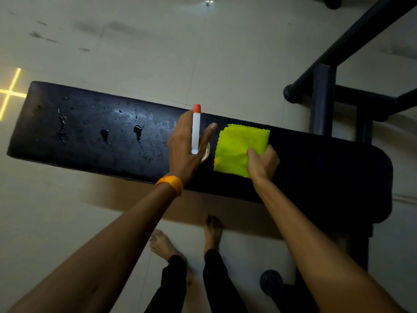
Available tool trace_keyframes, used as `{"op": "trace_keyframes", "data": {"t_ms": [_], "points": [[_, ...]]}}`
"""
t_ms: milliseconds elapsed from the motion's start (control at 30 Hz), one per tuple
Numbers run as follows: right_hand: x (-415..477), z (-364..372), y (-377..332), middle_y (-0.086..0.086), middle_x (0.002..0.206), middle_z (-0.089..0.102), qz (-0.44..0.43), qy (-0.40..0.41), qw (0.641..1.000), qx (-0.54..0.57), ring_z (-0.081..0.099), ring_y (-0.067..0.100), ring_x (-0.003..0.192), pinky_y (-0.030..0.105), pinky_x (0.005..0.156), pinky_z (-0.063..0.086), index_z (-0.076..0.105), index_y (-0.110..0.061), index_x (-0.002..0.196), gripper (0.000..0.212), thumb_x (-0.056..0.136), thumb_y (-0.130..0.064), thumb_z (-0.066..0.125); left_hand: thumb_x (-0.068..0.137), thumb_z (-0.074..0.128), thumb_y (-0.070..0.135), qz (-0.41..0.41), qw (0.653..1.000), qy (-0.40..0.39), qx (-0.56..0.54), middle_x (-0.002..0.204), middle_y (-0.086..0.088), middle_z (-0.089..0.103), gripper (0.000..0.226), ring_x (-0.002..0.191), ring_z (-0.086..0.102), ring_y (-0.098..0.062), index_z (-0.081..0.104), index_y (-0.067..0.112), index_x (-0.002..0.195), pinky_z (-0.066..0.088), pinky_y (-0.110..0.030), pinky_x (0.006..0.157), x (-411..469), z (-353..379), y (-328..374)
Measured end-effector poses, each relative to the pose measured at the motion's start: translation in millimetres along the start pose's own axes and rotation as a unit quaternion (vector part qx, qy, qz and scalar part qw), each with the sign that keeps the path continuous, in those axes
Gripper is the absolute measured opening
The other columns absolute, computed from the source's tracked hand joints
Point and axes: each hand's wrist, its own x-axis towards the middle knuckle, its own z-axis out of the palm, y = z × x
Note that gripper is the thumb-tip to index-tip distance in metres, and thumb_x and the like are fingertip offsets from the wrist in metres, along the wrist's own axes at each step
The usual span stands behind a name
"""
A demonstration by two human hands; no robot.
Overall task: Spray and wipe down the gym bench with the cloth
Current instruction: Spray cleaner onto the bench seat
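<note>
Standing barefoot, feet [167,245] on the floor [135,53] just short of the bench [90,132], I am reaching both forearms forward and down over its near edge.

Left hand [185,145]: I am holding the spray bottle [195,132], fingers wrapped about its neck and thumb out to the right. Its white head with the red tip is pointing away from me. The clear body is showing only as a sliver under my palm. An orange wristband [171,182] is sitting at that wrist. Judgement: I am keeping the bottle upright and clear of the pad so the other hand can work.

Right hand [262,162]: just to the right of the bottle hand, I am gripping the yellow-green cloth [237,147], fingers curled onto its near right corner. The cloth is lying folded and flat on the pad, with most of it spreading left of and beyond my knuckles. Judgement: the grip suits dragging it leftward.

Left of the bottle hand, wet patches [137,132] are glistening across the pad, apparently spray not yet wiped. The pad to the right of the cloth hand is looking dry.

Beyond my right hand, a dark metal frame [322,98] is standing on the floor.
</note>
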Motion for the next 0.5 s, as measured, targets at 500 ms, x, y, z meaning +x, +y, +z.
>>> {"op": "trace_keyframes", "data": {"t_ms": [500], "points": [[-43.2,-13.3,-23.6,0.013,0.098,0.068,-0.071,-0.020,0.996,0.054,0.059,0.033,0.094,0.031,0.072,0.039,0.061,-0.011,0.107,0.026,0.083,-0.018,0.065,0.081,0.081,0.024,-0.087,0.990,-0.102,-0.040,0.111,0.023,0.059,0.082,0.102,0.060,0.006,0.037,0.021,0.150,0.054,-0.024,0.090,-6.1,-16.1,-15.1]]}}
